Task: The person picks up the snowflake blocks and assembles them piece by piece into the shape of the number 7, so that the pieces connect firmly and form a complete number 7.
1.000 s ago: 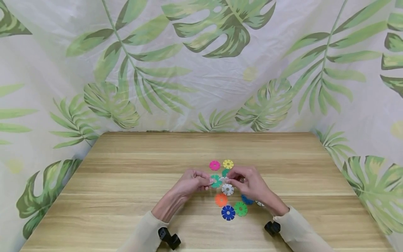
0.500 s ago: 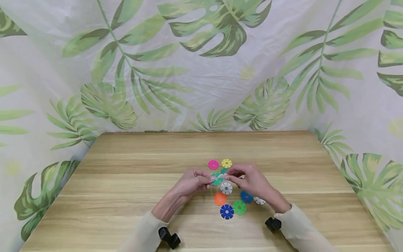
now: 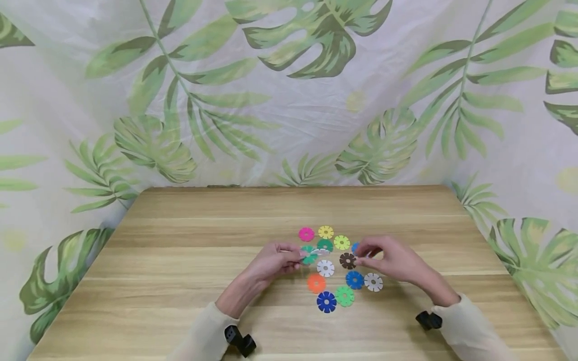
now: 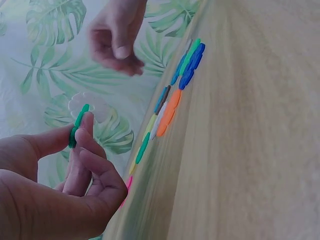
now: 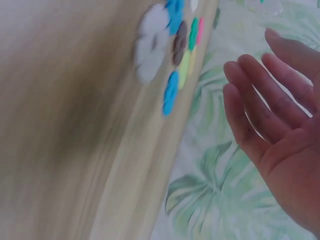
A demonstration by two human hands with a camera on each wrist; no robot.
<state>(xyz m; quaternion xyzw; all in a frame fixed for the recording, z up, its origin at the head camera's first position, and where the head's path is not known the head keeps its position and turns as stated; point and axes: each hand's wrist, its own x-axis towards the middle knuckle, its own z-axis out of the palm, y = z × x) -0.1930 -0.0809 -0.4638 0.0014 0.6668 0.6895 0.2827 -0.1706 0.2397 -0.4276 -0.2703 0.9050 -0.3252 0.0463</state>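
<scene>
My left hand (image 3: 276, 261) pinches a green notched plastic disc (image 3: 308, 255) between thumb and forefinger. A whitish translucent disc (image 4: 95, 107) stands crosswise at the green disc's far side, slotted together with it. Both are held up above the table. To the right, my right hand (image 3: 392, 258) holds nothing, its fingers relaxed and slightly bent in the right wrist view. Its fingertips overlap the brown disc (image 3: 347, 260) in the head view and partly cover a blue disc (image 3: 355, 247) behind.
Several loose notched discs lie flat on the wooden table (image 3: 180, 281), among them a pink disc (image 3: 306, 234), an orange disc (image 3: 316, 283), a dark blue disc (image 3: 332, 302) and a white disc (image 3: 373, 282). A leaf-patterned cloth (image 3: 289, 125) hangs behind the table.
My right hand has let go of the translucent disc and moved right, uncovering the yellow-green and brown discs. The left hand keeps its pinch on the green disc.
</scene>
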